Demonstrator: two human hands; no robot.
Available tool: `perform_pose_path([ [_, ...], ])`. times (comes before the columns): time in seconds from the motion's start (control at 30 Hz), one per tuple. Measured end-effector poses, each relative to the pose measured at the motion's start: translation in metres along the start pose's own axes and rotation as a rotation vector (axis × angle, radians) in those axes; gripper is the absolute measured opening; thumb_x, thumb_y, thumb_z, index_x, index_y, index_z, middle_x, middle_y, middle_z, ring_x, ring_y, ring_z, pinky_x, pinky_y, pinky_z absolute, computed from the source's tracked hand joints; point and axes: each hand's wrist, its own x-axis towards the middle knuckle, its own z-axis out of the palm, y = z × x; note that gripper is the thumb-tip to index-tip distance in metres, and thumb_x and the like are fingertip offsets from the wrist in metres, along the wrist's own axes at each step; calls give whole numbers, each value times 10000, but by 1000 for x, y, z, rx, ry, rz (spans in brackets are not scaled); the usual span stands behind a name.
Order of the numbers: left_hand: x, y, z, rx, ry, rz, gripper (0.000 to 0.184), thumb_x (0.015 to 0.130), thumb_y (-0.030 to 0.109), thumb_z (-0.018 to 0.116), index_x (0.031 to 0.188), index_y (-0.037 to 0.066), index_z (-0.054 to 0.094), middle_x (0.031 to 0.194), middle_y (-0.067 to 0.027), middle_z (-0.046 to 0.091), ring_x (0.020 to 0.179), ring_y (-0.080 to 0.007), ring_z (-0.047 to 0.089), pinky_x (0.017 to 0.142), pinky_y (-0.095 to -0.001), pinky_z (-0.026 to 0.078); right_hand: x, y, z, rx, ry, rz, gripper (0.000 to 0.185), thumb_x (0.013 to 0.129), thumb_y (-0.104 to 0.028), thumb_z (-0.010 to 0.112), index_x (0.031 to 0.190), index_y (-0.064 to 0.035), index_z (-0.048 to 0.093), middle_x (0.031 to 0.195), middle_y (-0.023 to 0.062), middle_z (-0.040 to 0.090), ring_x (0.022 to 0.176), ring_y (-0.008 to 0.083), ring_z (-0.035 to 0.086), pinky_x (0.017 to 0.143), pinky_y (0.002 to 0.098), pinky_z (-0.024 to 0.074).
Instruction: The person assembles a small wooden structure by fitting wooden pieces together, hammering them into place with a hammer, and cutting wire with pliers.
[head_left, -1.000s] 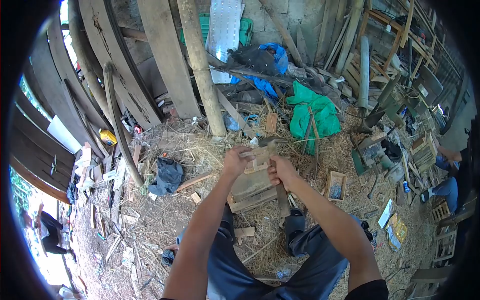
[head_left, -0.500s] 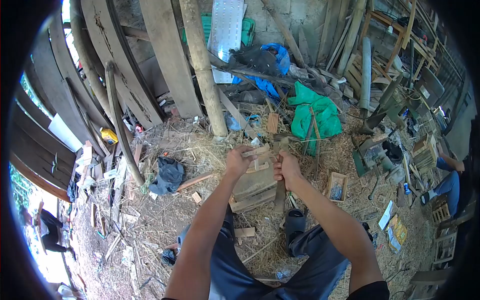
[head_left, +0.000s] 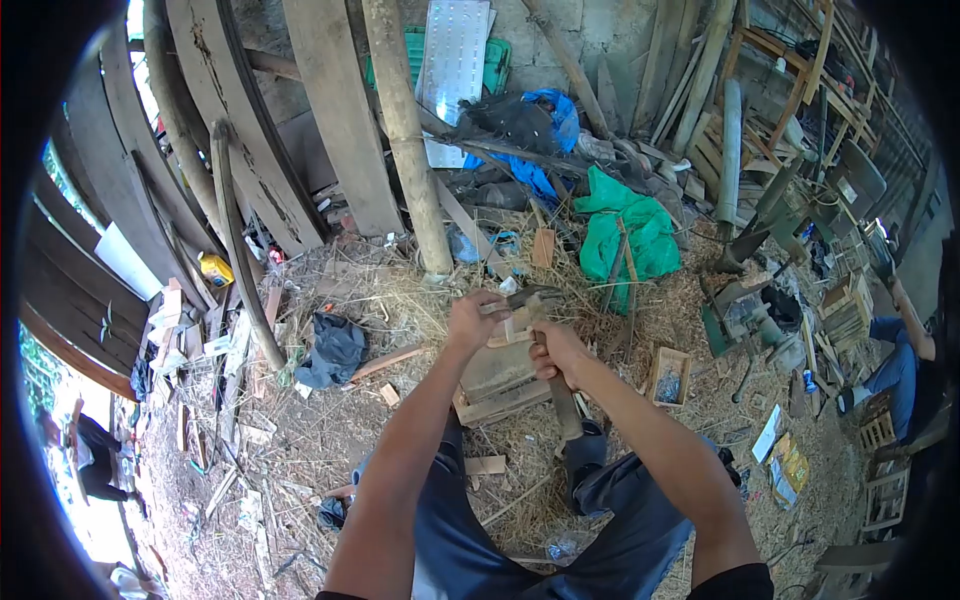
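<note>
A hammer [head_left: 567,412] is in my right hand [head_left: 556,354], which is closed around its wooden handle. The hammer's dark metal head reaches over the small pale wooden piece [head_left: 508,328], close to the fingertips of my left hand [head_left: 474,319]. That hand is closed, pinching the wooden piece at its left side; the hammer head partly hides it. Beneath both hands sits a low wooden block [head_left: 495,378] between my feet. I cannot make out whether the head touches the wood, nor any nail.
An open wooden box [head_left: 670,376] with small metal bits lies to the right. A green plastic sheet [head_left: 628,235] and a bamboo post [head_left: 410,140] are ahead. At left lies a black bag [head_left: 334,350]. Another person [head_left: 900,350] sits at far right; one more person is at far left.
The hammer's head has swung left over the wooden piece, and its handle now slants. My right hand has shifted slightly left and down; the left hand stays nearly in place.
</note>
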Motion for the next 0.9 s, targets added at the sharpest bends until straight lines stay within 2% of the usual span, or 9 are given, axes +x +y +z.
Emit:
perform_pose_path([
  [0.23, -1, 7, -3, 21, 17, -37, 305, 675, 180, 784, 940, 52, 700, 971, -112, 671, 856, -277, 654, 767, -348, 513, 2, -6, -1, 250, 173, -194, 208, 903, -298, 463, 808, -121, 409, 565, -41, 330, 419, 91, 281, 364, 253, 257],
  [0.3, 1, 1, -6, 16, -1, -30, 307, 675, 177, 784, 943, 53, 700, 970, -113, 670, 854, -280, 652, 770, -349, 512, -3, 2, 4, -77, 60, -45, 194, 909, -281, 435, 797, -125, 413, 577, -49, 332, 413, 67, 266, 360, 238, 235],
  [0.4, 3, -1, -2, 8, 0, -9, 317, 679, 167, 786, 960, 49, 697, 961, -121, 668, 866, -277, 649, 770, -347, 504, -9, -4, 6, -37, 29, -70, 208, 903, -303, 435, 794, -127, 416, 578, -42, 334, 415, 72, 271, 359, 242, 231],
  [0.53, 1, 0, -4, 6, -18, -49, 333, 680, 161, 791, 976, 45, 693, 957, -121, 666, 882, -264, 650, 768, -339, 496, -4, -5, 4, 176, 225, -239, 208, 882, -289, 472, 782, -117, 411, 570, -18, 376, 431, 92, 322, 362, 255, 272],
  [0.67, 3, 1, 4, 59, 14, -14, 340, 676, 165, 795, 977, 45, 693, 959, -121, 665, 886, -262, 649, 770, -336, 496, 3, 3, 1, -62, 213, -158, 209, 901, -315, 435, 817, -124, 413, 568, -40, 338, 410, 74, 274, 357, 249, 234],
  [0.73, 5, -6, -3, -32, -24, 3, 341, 672, 171, 798, 971, 46, 695, 957, -126, 666, 890, -266, 647, 777, -337, 498, 0, 2, 4, -39, -12, -67, 217, 891, -322, 444, 808, -124, 410, 563, -40, 331, 410, 80, 283, 355, 254, 239],
  [0.77, 7, -8, -5, -24, -20, 8, 341, 672, 171, 798, 971, 46, 695, 957, -126, 666, 890, -266, 647, 777, -337, 498, 0, -2, 7, -38, -20, -73, 217, 891, -322, 444, 808, -124, 410, 563, -40, 331, 410, 80, 283, 355, 254, 239],
  [0.83, 2, -2, -2, -7, 4, -37, 335, 670, 178, 800, 960, 45, 698, 960, -127, 664, 880, -272, 646, 770, -339, 502, 0, -4, 6, 178, 163, -151, 226, 901, -282, 444, 783, -99, 384, 552, -8, 347, 410, 100, 308, 354, 260, 263],
  [0.9, 0, 0, 1, 33, 26, -14, 336, 668, 184, 802, 957, 45, 700, 950, -123, 664, 873, -271, 646, 766, -340, 501, 1, 3, 9, 170, 214, -221, 229, 906, -283, 436, 789, -93, 385, 551, -6, 344, 411, 101, 307, 353, 261, 265],
])
